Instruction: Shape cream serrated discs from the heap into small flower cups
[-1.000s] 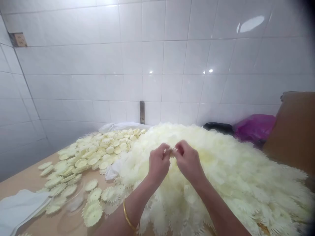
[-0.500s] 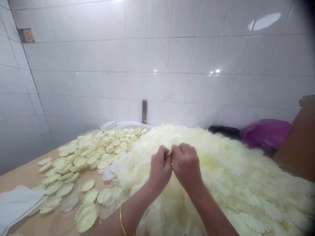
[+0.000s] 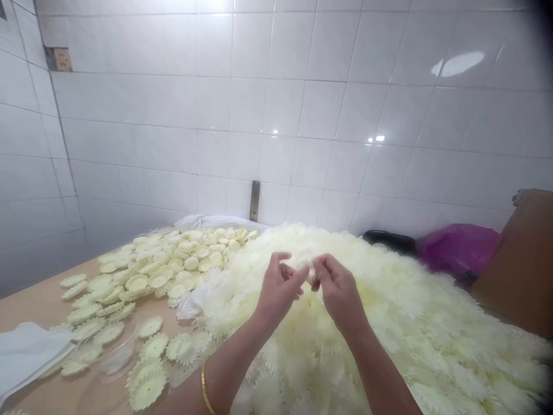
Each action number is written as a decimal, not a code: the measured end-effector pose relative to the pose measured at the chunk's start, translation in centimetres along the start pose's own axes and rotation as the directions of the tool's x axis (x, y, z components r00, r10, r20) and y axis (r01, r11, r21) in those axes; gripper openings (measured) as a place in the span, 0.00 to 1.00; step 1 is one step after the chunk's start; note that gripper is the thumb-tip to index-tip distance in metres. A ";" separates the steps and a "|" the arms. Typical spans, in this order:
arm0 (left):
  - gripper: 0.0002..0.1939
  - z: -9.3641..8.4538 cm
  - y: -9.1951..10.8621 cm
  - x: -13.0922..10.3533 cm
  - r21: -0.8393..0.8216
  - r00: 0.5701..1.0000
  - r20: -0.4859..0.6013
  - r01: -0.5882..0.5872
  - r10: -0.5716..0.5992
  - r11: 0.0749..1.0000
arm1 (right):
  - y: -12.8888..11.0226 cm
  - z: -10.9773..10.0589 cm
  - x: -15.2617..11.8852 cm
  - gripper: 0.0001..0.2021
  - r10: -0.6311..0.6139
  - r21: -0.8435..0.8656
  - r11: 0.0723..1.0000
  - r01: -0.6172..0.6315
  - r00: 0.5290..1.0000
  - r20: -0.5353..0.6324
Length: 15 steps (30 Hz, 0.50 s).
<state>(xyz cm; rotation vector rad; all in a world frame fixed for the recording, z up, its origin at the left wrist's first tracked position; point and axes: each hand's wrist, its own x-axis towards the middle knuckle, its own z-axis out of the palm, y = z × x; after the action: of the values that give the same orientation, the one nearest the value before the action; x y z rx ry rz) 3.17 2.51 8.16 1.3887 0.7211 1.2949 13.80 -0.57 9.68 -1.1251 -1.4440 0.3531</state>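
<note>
Over a big heap of pale yellow, frilly-edged petal pieces (image 3: 401, 323), both hands meet at mid-view. My left hand (image 3: 276, 291) has its fingers apart, the thumb reaching toward the right fingertips. Nothing shows firmly held in it. My right hand (image 3: 343, 297) pinches a small pale piece (image 3: 311, 272) between thumb and fingers. The piece is partly hidden, and its exact kind is too small to make out. A gold bangle (image 3: 204, 387) circles the left wrist.
Stacked pale yellow notched discs (image 3: 149, 276) lie left on the brown tabletop (image 3: 30, 300). White sheets (image 3: 32, 351) rest at the near left, a clear round dish (image 3: 118, 357) beside them. Behind the heap sit a black item (image 3: 389, 240), a purple plastic bag (image 3: 458, 248) and a brown carton (image 3: 514, 265).
The hands were pressed together, both closed at the fingertips. Now the left fingers have opened and drawn slightly apart from the right hand, which stays pinched. The camera view has shifted a little.
</note>
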 end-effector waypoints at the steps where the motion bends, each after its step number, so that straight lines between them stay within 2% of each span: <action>1: 0.28 -0.1 0.3 0.0 -0.037 0.999 0.039 0.022 -0.021 0.999 | -0.2 -0.3 0.0 0.14 -0.015 -0.026 1.000 0.016 0.999 0.042; 3: 0.30 -0.3 1.1 -0.3 -0.118 0.982 0.167 0.109 -0.089 0.987 | -0.7 -1.7 0.1 0.13 -0.046 -0.034 0.998 0.050 0.992 0.115; 4: 0.29 -0.2 1.5 -0.5 -0.149 0.967 0.230 0.150 -0.114 0.977 | -1.0 -2.8 0.2 0.12 -0.077 0.002 0.997 0.078 0.992 0.100; 5: 0.28 -0.2 1.8 -0.8 -0.166 0.953 0.277 0.176 -0.125 0.970 | -1.3 -4.1 0.2 0.10 -0.103 0.064 0.993 0.102 0.994 0.024; 6: 0.27 0.0 2.1 -1.1 -0.167 0.943 0.309 0.183 -0.125 0.969 | -1.7 -5.5 0.4 0.08 -0.121 0.177 0.974 0.145 0.983 -0.142; 7: 0.26 0.1 2.3 -1.3 -0.151 0.937 0.328 0.180 -0.122 0.972 | -2.0 -6.9 0.5 0.09 -0.139 0.304 0.920 0.249 0.930 -0.341; 8: 0.25 0.2 2.4 -1.5 -0.121 0.932 0.340 0.175 -0.125 0.977 | -2.2 -8.1 0.6 0.11 -0.117 0.404 0.857 0.320 0.884 -0.452; 9: 0.24 0.3 2.5 -1.6 -0.086 0.927 0.351 0.175 -0.134 0.981 | -2.3 -8.9 0.8 0.13 -0.095 0.469 0.812 0.347 0.872 -0.480; 11: 0.24 0.3 2.3 -1.5 -0.053 0.928 0.342 0.180 -0.151 0.982 | -2.3 -8.9 0.9 0.12 -0.080 0.469 0.819 0.330 0.876 -0.475; 12: 0.23 0.3 2.1 -1.3 -0.065 0.937 0.318 0.175 -0.146 0.982 | -2.2 -8.1 0.8 0.10 -0.061 0.447 0.859 0.251 0.916 -0.398; 13: 0.23 0.2 2.0 -1.1 -0.093 0.948 0.289 0.164 -0.131 0.982 | -2.1 -6.9 0.7 0.11 -0.052 0.411 0.899 0.153 0.967 -0.248; 14: 0.23 0.0 1.8 -0.9 -0.128 0.958 0.264 0.152 -0.114 0.980 | -2.0 -5.6 0.5 0.12 -0.040 0.322 0.945 0.050 0.999 -0.038; 15: 0.23 -0.1 1.8 -0.6 -0.162 0.962 0.254 0.144 -0.100 0.976 | -1.8 -4.3 0.4 0.13 -0.017 0.197 0.980 -0.015 0.987 0.160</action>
<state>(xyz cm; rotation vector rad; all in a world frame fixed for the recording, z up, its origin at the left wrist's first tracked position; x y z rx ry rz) 2.50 1.51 9.58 1.3075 0.5014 1.0414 16.89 -2.80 12.32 -0.9513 -1.5136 0.5851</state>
